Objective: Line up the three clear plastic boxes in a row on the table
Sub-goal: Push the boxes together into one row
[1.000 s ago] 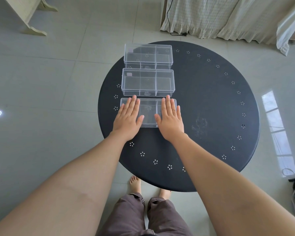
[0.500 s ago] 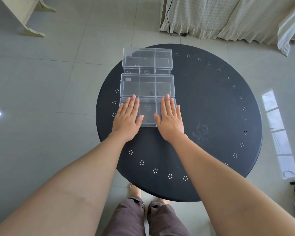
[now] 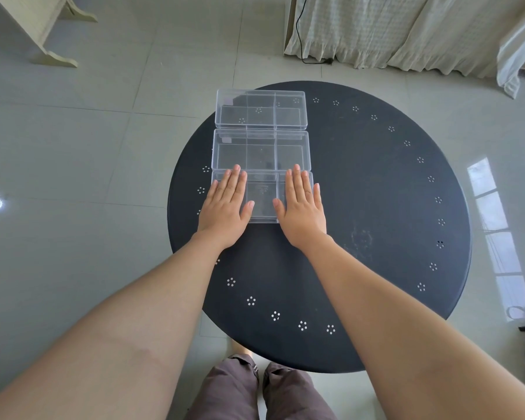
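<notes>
- Your left hand (image 3: 225,207) lies flat, fingers spread apart, on the near box (image 3: 262,197); the grip clamps nothing.
- Your right hand (image 3: 302,209) lies the same way on that box's other end, palm down, fingers loose and unclenched.
- Just beyond your fingertips the middle box (image 3: 261,151) touches the near box's far edge.
- Beyond that, the far box (image 3: 260,110) touches the middle one, at the desk (image 3: 376,207) rim.
- All three sit upright in one line running away from your hands, left of the desk's centre.
</notes>
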